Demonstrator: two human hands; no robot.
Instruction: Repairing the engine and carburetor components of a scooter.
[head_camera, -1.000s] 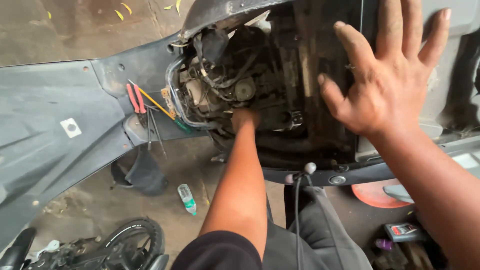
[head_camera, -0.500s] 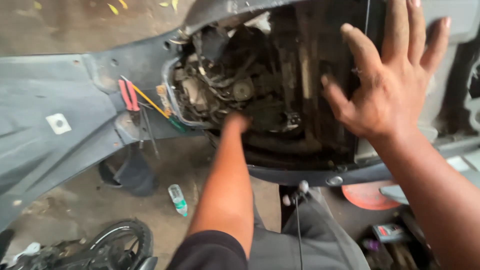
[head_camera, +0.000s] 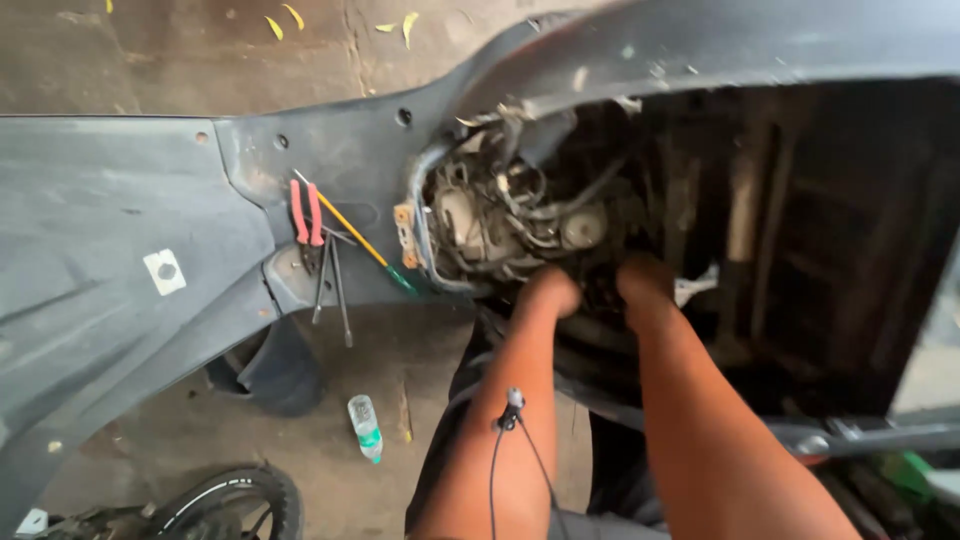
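Note:
Both my arms reach into the opened body of a dark grey scooter (head_camera: 130, 220). My left hand (head_camera: 552, 290) goes in under the tangle of wires and engine parts (head_camera: 500, 215), and its fingers are hidden. My right hand (head_camera: 645, 278) sits just beside it in the dark cavity, fingers also out of sight. Whether either hand holds anything cannot be made out.
Red-handled pliers (head_camera: 305, 215) and a yellow-and-green screwdriver (head_camera: 362, 245) lie on the scooter panel left of the opening. A small plastic bottle (head_camera: 365, 428) lies on the concrete floor. A wheel (head_camera: 235, 505) shows at the bottom left. A thin cable (head_camera: 510, 420) hangs before my chest.
My right hand, held up open over the scooter body before, has dropped into the cavity beside my left hand. The view has shifted right and closer.

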